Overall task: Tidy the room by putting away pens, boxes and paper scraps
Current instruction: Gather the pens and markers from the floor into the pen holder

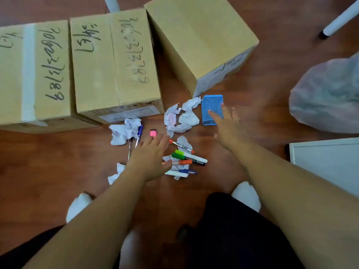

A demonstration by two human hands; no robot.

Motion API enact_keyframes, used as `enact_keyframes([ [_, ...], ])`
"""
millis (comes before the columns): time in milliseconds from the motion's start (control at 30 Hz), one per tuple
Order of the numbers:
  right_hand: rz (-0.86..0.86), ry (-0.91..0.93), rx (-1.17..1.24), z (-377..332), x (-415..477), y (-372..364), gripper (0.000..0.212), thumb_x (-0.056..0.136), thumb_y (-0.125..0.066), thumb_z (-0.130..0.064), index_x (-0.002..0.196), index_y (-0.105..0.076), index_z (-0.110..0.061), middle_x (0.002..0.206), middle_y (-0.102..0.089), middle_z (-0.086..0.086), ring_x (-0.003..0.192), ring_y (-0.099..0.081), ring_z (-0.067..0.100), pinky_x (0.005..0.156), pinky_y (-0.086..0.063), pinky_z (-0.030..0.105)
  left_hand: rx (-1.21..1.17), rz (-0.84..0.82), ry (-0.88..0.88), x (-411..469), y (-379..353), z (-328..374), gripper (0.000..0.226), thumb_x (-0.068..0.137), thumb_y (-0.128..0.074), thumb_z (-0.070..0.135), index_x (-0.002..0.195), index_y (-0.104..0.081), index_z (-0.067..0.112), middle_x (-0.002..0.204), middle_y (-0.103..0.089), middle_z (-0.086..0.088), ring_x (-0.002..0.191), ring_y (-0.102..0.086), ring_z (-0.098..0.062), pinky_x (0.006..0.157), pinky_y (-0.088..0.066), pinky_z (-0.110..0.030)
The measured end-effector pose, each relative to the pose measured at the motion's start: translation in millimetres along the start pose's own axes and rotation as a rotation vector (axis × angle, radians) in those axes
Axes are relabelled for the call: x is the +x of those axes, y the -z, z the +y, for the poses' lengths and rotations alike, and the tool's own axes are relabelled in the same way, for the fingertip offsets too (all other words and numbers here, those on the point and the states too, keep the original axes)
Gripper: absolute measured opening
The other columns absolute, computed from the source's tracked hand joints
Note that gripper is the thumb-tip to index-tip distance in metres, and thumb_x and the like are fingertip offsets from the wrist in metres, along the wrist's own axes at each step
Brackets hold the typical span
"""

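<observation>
Several coloured markers point(186, 160) lie in a loose pile on the wooden floor, over a paper scrap. My left hand point(151, 156) hovers just left of them, fingers spread, holding nothing. A pink highlighter point(153, 133) and two pens point(138, 133) lie beyond its fingertips. Crumpled paper scraps point(180, 118) sit in the middle, with another crumpled scrap point(124, 133) at the left. My right hand point(229, 127) is open, its fingertips over a blue mesh pen holder point(210, 105) lying on its side. Three cardboard boxes point(114, 65) stand behind.
A filled translucent plastic bag point(328, 96) sits at the right. A white cabinet corner point(326, 164) is at the right edge. White furniture legs point(338, 18) show at the top. My knees and white socks point(246, 197) are at the bottom.
</observation>
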State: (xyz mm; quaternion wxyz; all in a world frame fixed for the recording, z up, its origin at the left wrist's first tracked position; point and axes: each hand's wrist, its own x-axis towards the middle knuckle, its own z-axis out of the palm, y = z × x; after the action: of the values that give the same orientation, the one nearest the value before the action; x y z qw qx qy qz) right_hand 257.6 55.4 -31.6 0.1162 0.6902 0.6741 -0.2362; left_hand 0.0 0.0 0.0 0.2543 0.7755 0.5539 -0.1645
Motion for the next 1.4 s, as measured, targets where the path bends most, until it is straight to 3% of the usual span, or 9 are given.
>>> enact_keyframes([
  [200, -0.118, 0.085, -0.057, 7.3, 51.5, -15.9, 0.093, 0.080, -0.074, -0.019, 0.150, -0.017, -0.042, 0.162, 0.015, 0.004, 0.147, 0.008, 0.040, 0.116, -0.021, 0.056, 0.045, -0.025, -0.171, 27.9, -32.5, 8.3, 0.061, 0.091, -0.056, 0.043, 0.145, -0.036, 0.023, 0.151, -0.037, -0.003, 0.137, -0.034, -0.026, 0.105, -0.040, -0.046],
  [400, -0.019, 0.137, -0.003, 13.2, 67.0, -15.5, 0.075, 0.080, -0.072, -0.012, 0.143, -0.040, -0.037, 0.161, 0.011, 0.012, 0.124, -0.040, 0.048, 0.099, -0.043, 0.046, 0.113, -0.017, -0.176, 45.8, -49.2, 16.9, 0.044, 0.095, -0.052, 0.032, 0.137, -0.045, 0.019, 0.140, -0.047, -0.003, 0.127, -0.044, -0.026, 0.097, -0.040, -0.040],
  [467, -0.018, 0.129, 0.049, 15.9, 70.7, -14.4, 0.071, 0.079, -0.074, -0.011, 0.140, -0.044, -0.032, 0.160, 0.009, 0.018, 0.122, -0.046, 0.052, 0.098, -0.046, 0.045, 0.141, -0.014, -0.175, 50.3, -52.5, 18.6, 0.045, 0.096, -0.051, 0.033, 0.138, -0.045, 0.019, 0.139, -0.048, -0.004, 0.126, -0.046, -0.027, 0.097, -0.040, -0.040],
  [600, 0.006, 0.105, 0.158, 19.5, 66.2, -12.6, 0.064, 0.074, -0.076, -0.015, 0.132, -0.052, -0.028, 0.147, -0.019, 0.018, 0.105, -0.055, 0.045, 0.095, -0.050, 0.044, 0.133, -0.048, -0.157, 57.4, -55.3, 16.0, 0.042, 0.095, -0.054, 0.033, 0.134, -0.047, 0.019, 0.135, -0.052, -0.004, 0.123, -0.048, -0.026, 0.093, -0.042, -0.040],
  [767, -0.062, 0.020, 0.252, 27.9, 52.8, -9.1, 0.066, 0.070, -0.078, -0.024, 0.130, -0.051, -0.033, 0.136, -0.025, 0.014, 0.096, -0.056, 0.036, 0.092, -0.050, 0.037, 0.002, -0.057, -0.096, 64.8, -60.4, 13.1, 0.032, 0.095, -0.055, 0.031, 0.124, -0.055, 0.018, 0.121, -0.060, -0.005, 0.113, -0.052, -0.028, 0.084, -0.043, -0.037],
  [900, -0.104, -0.057, 0.441, 45.8, 50.9, -8.1, 0.063, 0.072, -0.077, -0.023, 0.129, -0.053, -0.035, 0.130, -0.029, 0.014, 0.100, -0.055, 0.030, 0.092, -0.052, 0.037, -0.249, 0.002, 0.042, 71.1, -64.2, 15.0, 0.021, 0.090, -0.064, 0.025, 0.109, -0.062, 0.018, 0.107, -0.065, -0.006, 0.096, -0.060, -0.026, 0.080, -0.051, -0.039],
  [1033, -0.094, -0.177, 0.839, 58.6, 48.8, -2.6, 0.052, 0.079, -0.069, -0.014, 0.125, -0.055, -0.033, 0.123, -0.048, 0.011, 0.080, -0.063, 0.023, 0.059, -0.060, 0.035, -0.382, -0.016, 0.060, 77.7, -67.4, 19.2, 0.022, 0.085, -0.070, 0.019, 0.106, -0.064, 0.017, 0.098, -0.066, -0.002, 0.092, -0.061, -0.022, 0.079, -0.053, -0.039],
  [1233, -0.169, -0.341, 1.289, 70.9, 34.3, -14.9, 0.048, 0.087, -0.062, -0.012, 0.129, -0.050, -0.033, 0.120, -0.057, 0.005, 0.084, -0.065, 0.021, 0.066, -0.061, 0.036, -0.437, -0.011, 0.057, 87.1, -73.0, 24.7, 0.028, 0.077, -0.079, 0.018, 0.093, -0.056, 0.018, 0.084, -0.059, 0.003, 0.081, -0.057, -0.020, 0.073, -0.051, -0.036],
  [1400, -0.206, -0.478, 1.433, 78.8, 29.9, -25.6, 0.049, 0.090, -0.059, -0.010, 0.134, -0.045, -0.027, 0.118, -0.059, 0.006, 0.100, -0.066, 0.023, 0.071, -0.061, 0.035, -0.485, 0.005, 0.048, 86.6, -87.0, 24.7, 0.020, 0.079, -0.078, 0.016, 0.093, -0.064, 0.017, 0.088, -0.066, 0.001, 0.082, -0.061, -0.017, 0.074, -0.051, -0.032],
])
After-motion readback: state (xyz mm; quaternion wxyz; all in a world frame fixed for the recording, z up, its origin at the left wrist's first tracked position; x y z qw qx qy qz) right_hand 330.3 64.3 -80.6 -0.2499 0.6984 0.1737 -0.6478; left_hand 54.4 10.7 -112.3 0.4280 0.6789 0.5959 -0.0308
